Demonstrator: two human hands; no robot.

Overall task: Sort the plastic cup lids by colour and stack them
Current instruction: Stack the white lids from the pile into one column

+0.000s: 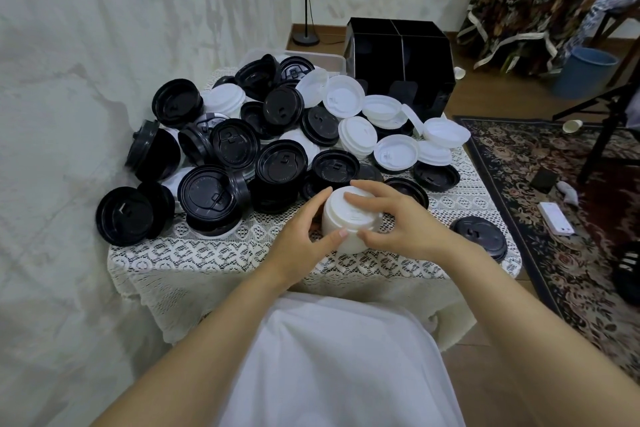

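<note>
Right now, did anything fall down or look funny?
Yes. A paper cup lies on its side on the rug, right of the table, as if dropped. One black lid sits alone at the table's right edge, away from the pile.

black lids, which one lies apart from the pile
The black lid at the lace cloth's right edge, beyond the right hand. It lies alone; the others touch or overlap in the heap.

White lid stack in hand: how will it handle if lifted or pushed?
The white stack of plastic lids is probably light: thin nested shells. A side push may shear or tip it, being separate pieces on a lace tablecloth. Smooth sides look slippery; left hand and right hand grip it.
</note>
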